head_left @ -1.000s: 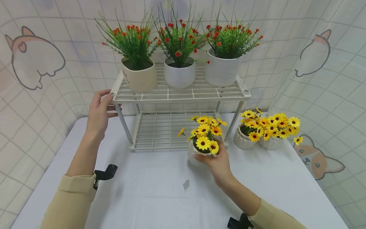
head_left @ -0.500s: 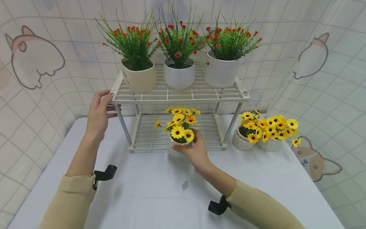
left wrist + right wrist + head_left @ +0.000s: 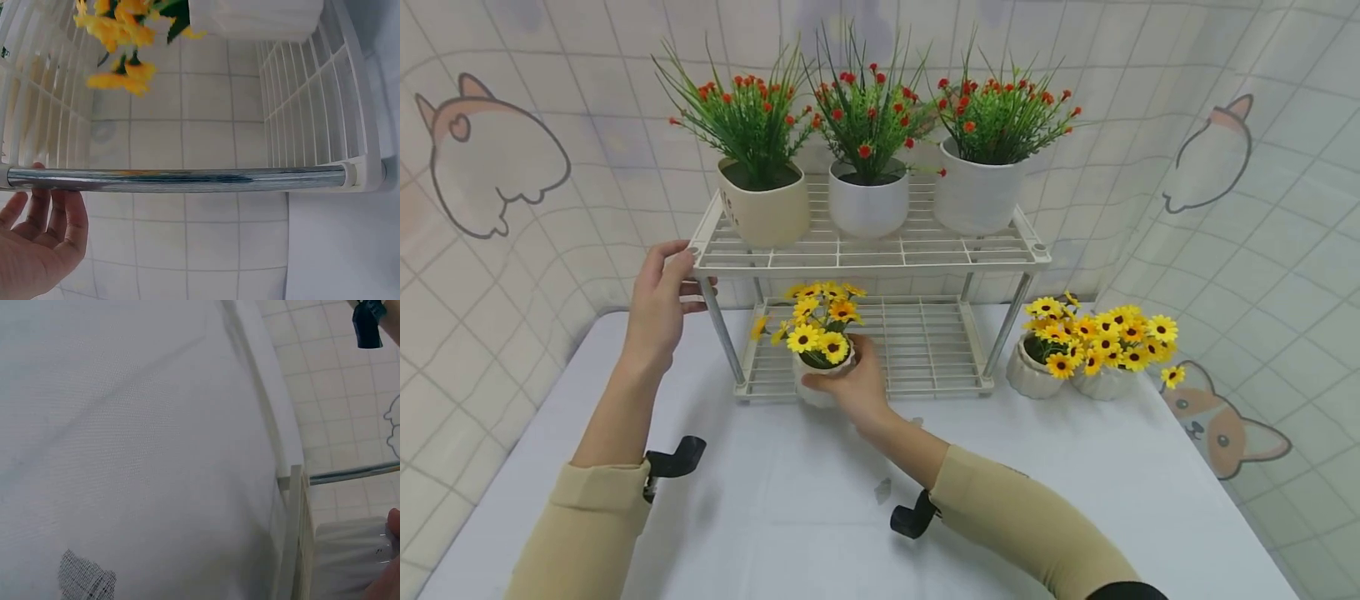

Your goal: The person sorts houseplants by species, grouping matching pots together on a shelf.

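Observation:
My right hand [image 3: 856, 385] grips a small white pot [image 3: 808, 382] of yellow daisy-like flowers [image 3: 818, 323], thumb at its front and fingers round its right side. The pot overlaps the front left of the lower shelf [image 3: 917, 392]; in the right wrist view the pot [image 3: 347, 559] shows beside the shelf's edge. My left hand [image 3: 658, 308] holds the upper left corner of the white two-tier wire rack [image 3: 880, 271]. Seen from the left wrist, that hand's fingers [image 3: 75, 219] reach the top end of the rack's chrome post [image 3: 187, 180].
On the upper shelf stand three pots, cream [image 3: 767, 212], white [image 3: 868, 204] and larger white [image 3: 977, 196], with red-flowered grass plants. Two more pots of yellow flowers [image 3: 1033, 371] [image 3: 1105, 383] sit right of the rack on the white tablecloth [image 3: 790, 500]. A tile-patterned curtain [image 3: 610, 167] hangs behind.
My right hand has carried the pot of yellow flowers leftward along the front of the lower shelf. The left hand stays at the rack's corner.

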A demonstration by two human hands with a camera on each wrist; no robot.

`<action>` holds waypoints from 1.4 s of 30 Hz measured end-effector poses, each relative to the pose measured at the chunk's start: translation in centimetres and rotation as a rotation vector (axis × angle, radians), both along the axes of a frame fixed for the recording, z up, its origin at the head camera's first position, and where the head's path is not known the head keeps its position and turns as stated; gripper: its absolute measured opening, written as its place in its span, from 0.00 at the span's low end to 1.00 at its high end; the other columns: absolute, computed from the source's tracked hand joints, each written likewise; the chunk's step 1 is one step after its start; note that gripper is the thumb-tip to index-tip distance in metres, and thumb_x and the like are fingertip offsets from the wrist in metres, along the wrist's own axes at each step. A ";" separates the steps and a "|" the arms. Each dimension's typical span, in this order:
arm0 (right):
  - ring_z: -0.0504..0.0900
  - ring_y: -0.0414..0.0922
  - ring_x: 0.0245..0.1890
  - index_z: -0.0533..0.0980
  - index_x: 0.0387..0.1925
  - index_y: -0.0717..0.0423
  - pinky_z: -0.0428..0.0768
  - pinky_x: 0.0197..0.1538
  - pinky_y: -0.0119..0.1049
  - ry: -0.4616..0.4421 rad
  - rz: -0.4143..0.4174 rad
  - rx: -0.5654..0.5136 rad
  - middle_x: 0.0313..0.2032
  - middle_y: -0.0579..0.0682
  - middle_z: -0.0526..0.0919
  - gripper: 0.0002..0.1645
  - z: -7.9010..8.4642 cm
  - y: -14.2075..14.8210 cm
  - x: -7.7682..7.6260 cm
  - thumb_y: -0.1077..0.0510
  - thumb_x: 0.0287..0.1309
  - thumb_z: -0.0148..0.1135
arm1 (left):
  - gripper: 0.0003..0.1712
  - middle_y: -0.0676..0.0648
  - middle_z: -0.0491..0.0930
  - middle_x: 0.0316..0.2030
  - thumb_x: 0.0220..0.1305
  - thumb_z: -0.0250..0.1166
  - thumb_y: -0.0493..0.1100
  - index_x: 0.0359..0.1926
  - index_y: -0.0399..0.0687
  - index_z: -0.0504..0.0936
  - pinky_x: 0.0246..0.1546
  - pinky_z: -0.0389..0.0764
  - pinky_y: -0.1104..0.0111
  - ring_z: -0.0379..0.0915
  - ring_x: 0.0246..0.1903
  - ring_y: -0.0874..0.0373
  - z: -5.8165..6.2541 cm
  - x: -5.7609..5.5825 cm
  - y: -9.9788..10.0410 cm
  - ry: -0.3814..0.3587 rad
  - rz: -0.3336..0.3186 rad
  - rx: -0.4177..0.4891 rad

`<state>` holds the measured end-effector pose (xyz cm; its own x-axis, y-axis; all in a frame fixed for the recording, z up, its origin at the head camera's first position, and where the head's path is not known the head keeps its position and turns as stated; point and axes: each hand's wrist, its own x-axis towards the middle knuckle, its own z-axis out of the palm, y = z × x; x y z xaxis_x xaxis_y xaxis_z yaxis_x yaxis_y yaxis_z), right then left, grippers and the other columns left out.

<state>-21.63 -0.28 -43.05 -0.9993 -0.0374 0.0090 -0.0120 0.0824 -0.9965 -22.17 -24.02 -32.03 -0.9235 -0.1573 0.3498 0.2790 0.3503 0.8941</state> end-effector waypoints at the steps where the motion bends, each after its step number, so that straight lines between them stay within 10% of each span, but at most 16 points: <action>1: 0.69 0.52 0.68 0.63 0.69 0.58 0.65 0.71 0.49 0.001 -0.001 0.001 0.67 0.55 0.70 0.53 0.0 -0.4 -0.1 0.65 0.44 0.84 | 0.30 0.47 0.77 0.45 0.82 0.40 0.56 0.74 0.46 0.63 0.44 0.77 0.65 0.76 0.43 0.56 0.0 0.0 0.0 -0.001 0.002 -0.003; 42: 0.70 0.50 0.62 0.65 0.63 0.53 0.71 0.65 0.46 0.130 -0.198 0.119 0.59 0.53 0.68 0.41 -3.7 -6.2 -0.5 0.55 0.53 0.80 | 0.29 0.46 0.77 0.48 0.83 0.38 0.56 0.74 0.48 0.63 0.45 0.77 0.64 0.75 0.44 0.55 -0.1 0.0 0.3 -0.005 0.018 -0.019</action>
